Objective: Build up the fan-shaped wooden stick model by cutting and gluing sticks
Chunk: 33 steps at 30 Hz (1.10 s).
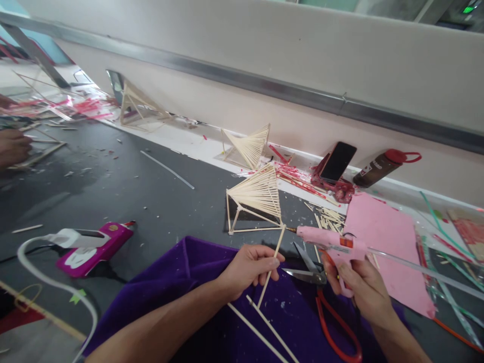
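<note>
My left hand [252, 269] is closed in a pinch around a thin wooden stick [277, 248], held at a slant. My right hand [361, 285] grips a pink hot glue gun [328, 237], its nozzle pointing left and meeting or nearly meeting the top of that stick. A long clear glue stick [419, 267] runs out of the gun's back. Just behind the nozzle stands a stick model [255, 194] with a fanned, twisted surface, close to the held stick's upper end. Red-handled scissors [313, 275] lie between my hands on purple cloth [159, 292]. Two loose sticks [257, 330] are below my left hand.
Farther back stand a second stick model [249, 146] and a larger one [139, 108]. A phone [338, 161] and a bottle [381, 166] lean by the wall. Pink sheet [385, 242] and cut sticks [328, 220] lie right; a magenta power strip [94, 249] left. Another person's hand [13, 147] is far left.
</note>
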### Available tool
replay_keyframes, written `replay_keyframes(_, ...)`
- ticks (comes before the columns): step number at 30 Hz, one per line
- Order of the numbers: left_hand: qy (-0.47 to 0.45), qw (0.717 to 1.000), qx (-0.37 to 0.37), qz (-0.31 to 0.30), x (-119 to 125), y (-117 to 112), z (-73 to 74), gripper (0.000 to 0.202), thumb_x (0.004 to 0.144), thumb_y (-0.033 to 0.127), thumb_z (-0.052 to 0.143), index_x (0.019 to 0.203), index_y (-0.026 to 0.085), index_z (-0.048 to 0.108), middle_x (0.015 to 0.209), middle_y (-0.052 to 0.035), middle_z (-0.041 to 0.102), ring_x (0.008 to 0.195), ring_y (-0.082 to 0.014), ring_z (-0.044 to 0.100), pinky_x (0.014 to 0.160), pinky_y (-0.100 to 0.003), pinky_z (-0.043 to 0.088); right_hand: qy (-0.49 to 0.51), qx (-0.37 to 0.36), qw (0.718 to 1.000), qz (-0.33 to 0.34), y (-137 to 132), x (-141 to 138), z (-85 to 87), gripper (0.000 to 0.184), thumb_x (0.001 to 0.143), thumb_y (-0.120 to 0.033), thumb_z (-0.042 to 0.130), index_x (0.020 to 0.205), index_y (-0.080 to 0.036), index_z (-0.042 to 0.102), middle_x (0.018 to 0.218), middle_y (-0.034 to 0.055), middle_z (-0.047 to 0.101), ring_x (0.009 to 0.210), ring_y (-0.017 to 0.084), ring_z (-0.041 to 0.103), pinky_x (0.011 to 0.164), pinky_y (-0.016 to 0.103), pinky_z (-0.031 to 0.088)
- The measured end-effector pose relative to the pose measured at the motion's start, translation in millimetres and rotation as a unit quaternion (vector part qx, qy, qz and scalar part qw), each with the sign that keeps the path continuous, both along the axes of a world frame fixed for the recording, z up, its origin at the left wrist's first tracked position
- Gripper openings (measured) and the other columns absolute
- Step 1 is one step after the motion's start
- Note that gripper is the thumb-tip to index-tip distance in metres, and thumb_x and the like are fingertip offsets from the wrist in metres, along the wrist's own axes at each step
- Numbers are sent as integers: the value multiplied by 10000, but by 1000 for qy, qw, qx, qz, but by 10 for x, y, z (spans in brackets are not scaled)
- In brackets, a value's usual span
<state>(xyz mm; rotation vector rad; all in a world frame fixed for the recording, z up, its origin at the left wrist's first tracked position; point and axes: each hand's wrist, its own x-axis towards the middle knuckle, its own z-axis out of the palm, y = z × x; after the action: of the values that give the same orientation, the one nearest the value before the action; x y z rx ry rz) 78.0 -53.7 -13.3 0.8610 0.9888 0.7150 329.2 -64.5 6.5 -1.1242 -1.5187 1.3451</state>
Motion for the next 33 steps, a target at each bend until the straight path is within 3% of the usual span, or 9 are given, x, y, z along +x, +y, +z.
replay_keyframes(7,-27,999,3,36,-33,29,58,220,734,280,654,868,108,683,608,-36,662,402,-41,470,352,-136,292,27,-6,1000,-1,-88,-51,149,269,884,-405,482,877,-157,584,746,58,583,462,102,451,446,259,351)
replay_keyframes(12,-87,988,23,128,-130,56,212,225,690,285,698,809,95,677,731,-84,693,482,-82,564,351,-143,356,32,-7,999,2,-158,-80,253,259,872,-420,497,906,-180,587,791,76,596,477,116,467,439,270,375)
replay_keyframes(21,-152,935,109,301,-350,90,439,233,736,315,684,855,118,651,738,-42,684,543,-88,625,369,-106,424,-12,29,999,32,-298,-92,167,233,894,-370,483,862,-178,611,639,34,564,502,131,477,469,262,390)
replay_keyframes(33,-153,926,112,326,-359,106,476,234,713,305,708,833,112,654,740,-45,686,553,-94,630,383,-114,438,-86,39,995,0,-360,-33,82,262,872,-413,512,844,-188,644,678,61,620,577,178,561,535,283,479)
